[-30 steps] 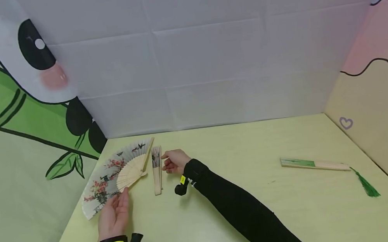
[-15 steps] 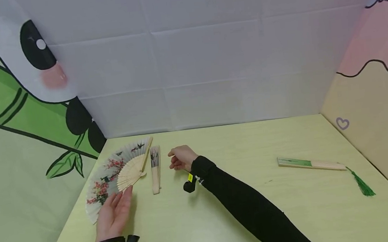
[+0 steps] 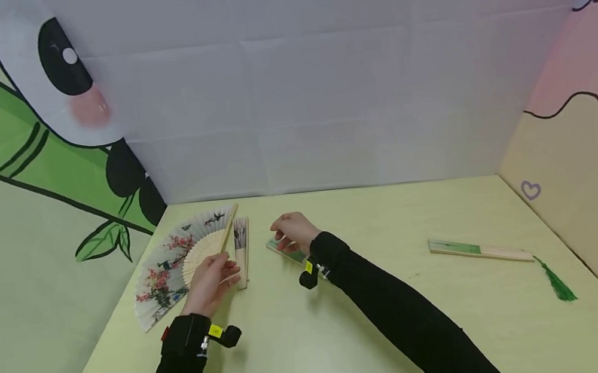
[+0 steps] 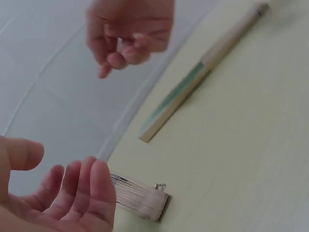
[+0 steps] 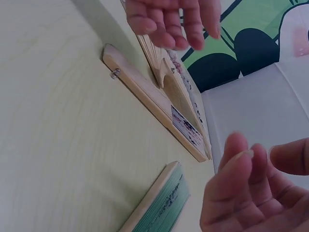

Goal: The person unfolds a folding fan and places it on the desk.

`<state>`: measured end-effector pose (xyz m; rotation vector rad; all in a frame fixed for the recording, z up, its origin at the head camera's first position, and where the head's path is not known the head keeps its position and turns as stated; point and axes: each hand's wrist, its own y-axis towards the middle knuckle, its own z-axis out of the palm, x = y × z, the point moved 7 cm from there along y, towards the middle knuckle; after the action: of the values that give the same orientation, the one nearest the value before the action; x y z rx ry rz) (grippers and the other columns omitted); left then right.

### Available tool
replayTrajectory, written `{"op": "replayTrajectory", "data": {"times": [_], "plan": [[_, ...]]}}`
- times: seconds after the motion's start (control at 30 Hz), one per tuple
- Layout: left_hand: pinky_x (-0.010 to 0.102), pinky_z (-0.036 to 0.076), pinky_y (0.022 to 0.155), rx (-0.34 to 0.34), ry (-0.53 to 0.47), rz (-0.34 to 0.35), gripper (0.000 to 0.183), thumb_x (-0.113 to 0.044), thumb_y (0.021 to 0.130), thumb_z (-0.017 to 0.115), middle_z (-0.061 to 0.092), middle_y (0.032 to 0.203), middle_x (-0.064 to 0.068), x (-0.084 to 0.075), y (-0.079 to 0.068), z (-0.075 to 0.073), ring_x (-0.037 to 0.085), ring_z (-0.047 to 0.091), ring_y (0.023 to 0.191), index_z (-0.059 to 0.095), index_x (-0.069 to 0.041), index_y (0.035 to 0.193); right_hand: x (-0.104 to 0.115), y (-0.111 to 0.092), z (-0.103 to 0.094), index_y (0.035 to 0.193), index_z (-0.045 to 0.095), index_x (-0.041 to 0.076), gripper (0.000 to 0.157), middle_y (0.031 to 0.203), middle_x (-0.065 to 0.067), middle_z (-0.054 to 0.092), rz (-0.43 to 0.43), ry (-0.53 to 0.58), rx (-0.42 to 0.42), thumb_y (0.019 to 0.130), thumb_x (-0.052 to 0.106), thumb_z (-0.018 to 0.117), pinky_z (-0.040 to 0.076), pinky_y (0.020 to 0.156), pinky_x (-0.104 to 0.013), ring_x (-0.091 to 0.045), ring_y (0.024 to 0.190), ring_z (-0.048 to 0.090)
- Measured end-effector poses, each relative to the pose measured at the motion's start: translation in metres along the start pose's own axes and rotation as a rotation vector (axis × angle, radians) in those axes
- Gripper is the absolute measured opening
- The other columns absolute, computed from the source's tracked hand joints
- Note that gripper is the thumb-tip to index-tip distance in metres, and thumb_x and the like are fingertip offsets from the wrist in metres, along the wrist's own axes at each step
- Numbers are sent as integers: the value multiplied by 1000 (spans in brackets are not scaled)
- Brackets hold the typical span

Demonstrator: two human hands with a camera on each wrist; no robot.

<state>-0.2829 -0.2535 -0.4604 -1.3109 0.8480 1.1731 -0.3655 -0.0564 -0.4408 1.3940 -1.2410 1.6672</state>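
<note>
I am holding my left hand [image 3: 213, 283] palm up, its thumb and fingers standing apart and loosely bent, just beside the pivot end of the folded floral fan [image 3: 242, 253]; whether any fingertip is touching that fan or the spread one, I cannot tell. My right hand [image 3: 295, 230] is hovering over the folded green fan [image 4: 193, 79], its fingers curving softly and its thumb standing clear of them, and the left wrist view is showing a gap between hand and fan. That green fan is lying flat and slantwise on the pale table [image 3: 356, 223], its green end pointing toward the floral fan and its bare wooden end partly hiding behind my right wrist in the head view. On my left, the spread fan [image 3: 160, 276] is lying wide, red blossoms showing on its white leaf, its outer rib running close along the folded floral one, which is carrying a small metal ring [image 5: 115, 73] near its pivot. Well apart, toward the right side of the table, the tasselled green fan [image 3: 480, 250] is lying folded, its green tassel [image 3: 559, 283] trailing from the wooden end. Black sleeves [image 3: 397, 303] are covering both my arms.
</note>
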Motion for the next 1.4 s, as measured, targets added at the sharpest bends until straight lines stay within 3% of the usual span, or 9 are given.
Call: {"op": "replayTrajectory", "data": {"times": [0.13,0.27,0.33,0.47,0.63,0.87,1.0,1.13,1.4], "plan": [[30,54,71,-7,488,145,33,-27,104,49,53,102,17,-15,23,17,23,56,84,47,3,120,2,-6,3,116,60,-5,28,84,-13,57,-6,-43,12,100,17,54,50,59,-35,-23,61,57],[44,46,71,-43,1001,366,27,-20,100,54,53,96,23,-26,40,32,37,53,85,52,6,107,-3,-7,8,118,60,-6,30,86,-14,59,-1,-86,11,101,17,54,52,55,-33,-21,59,58],[52,45,76,-85,1183,456,28,-17,99,57,52,97,28,-29,46,37,45,52,90,52,9,105,-5,-6,12,117,61,-5,29,86,-13,59,-2,-109,9,100,18,54,52,53,-30,-20,59,59],[57,50,78,-172,1408,502,36,-16,95,64,52,99,34,-32,58,46,50,53,94,53,16,106,-4,-7,20,116,61,-4,29,86,-12,58,-6,-130,15,99,18,57,54,53,-28,-20,60,59],[55,56,68,-234,1519,408,31,-14,94,63,59,92,32,-28,77,51,45,61,86,59,16,98,-3,-12,32,117,61,-6,28,85,-12,58,-16,-138,26,99,15,56,57,55,-31,-20,60,60],[50,57,72,-159,1612,305,33,-22,95,61,68,91,23,-23,85,59,39,65,86,70,8,85,-11,-14,47,102,61,1,16,91,-19,61,-11,-119,27,99,15,55,61,60,-39,-22,59,59],[50,58,70,-162,1588,258,39,-26,96,60,68,89,25,-20,85,56,38,67,81,69,10,85,-17,-16,48,98,58,4,10,87,-17,60,-1,-104,11,98,13,55,60,59,-39,-22,58,58],[50,58,69,-164,1548,223,30,-19,92,60,68,91,25,-17,85,53,38,67,81,68,10,89,-22,-19,47,99,58,1,10,82,-13,58,11,-85,20,96,9,54,60,57,-37,-21,57,58],[57,56,73,-138,1500,239,24,-11,87,61,67,91,27,-14,84,59,39,66,82,68,11,88,-29,-26,39,99,58,-2,13,79,-11,56,12,-35,43,95,10,53,60,60,-38,-22,58,59]]}}
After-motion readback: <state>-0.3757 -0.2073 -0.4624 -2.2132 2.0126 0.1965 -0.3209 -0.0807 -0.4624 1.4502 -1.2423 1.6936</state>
